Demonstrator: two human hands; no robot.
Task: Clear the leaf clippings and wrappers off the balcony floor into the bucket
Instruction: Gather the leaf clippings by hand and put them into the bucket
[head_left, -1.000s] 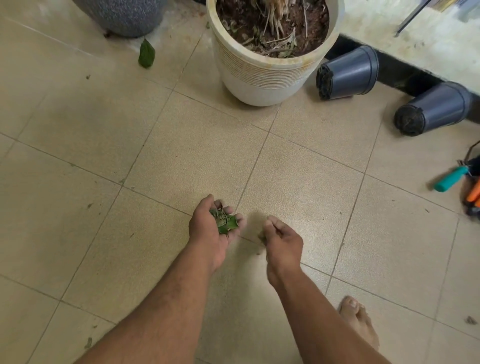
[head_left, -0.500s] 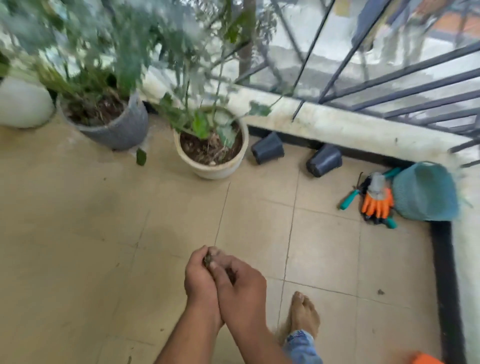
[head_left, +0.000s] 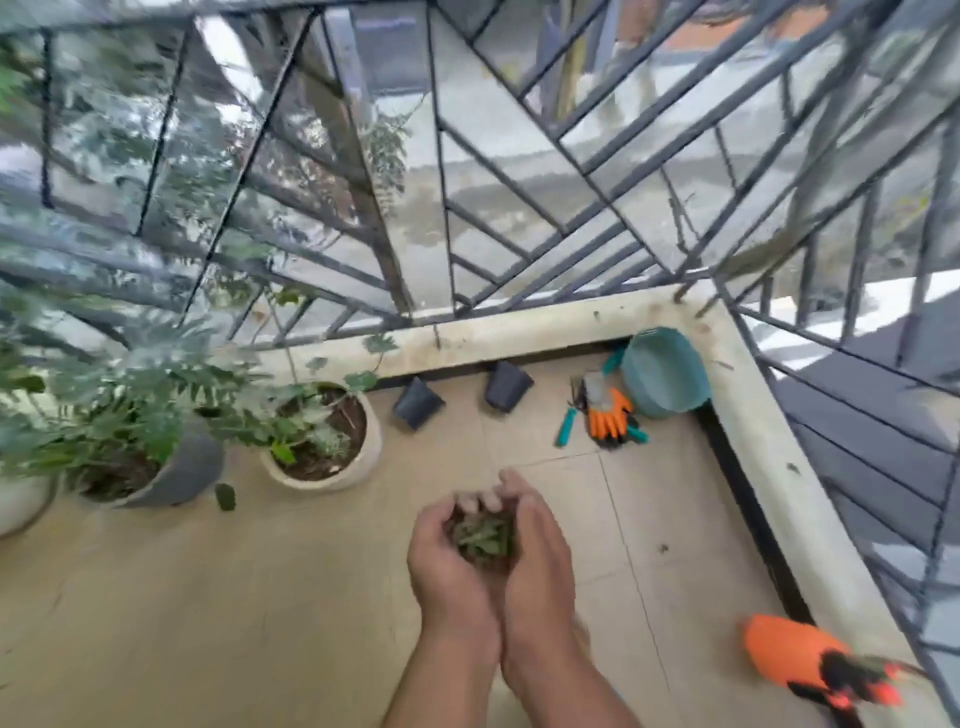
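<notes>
Grips, pair: left grip (head_left: 449, 566) and right grip (head_left: 543, 571) pressed side by side, palms up, fingers curled round leaf clippings (head_left: 484, 538) heaped in the hollow between them, above the balcony floor (head_left: 208, 623). Item: teal bucket (head_left: 667, 374), tipped in the railing corner, 1 o'clock of the grips, well apart. Item: orange gloves (head_left: 609, 415), just beside the bucket, at its 8 o'clock.
</notes>
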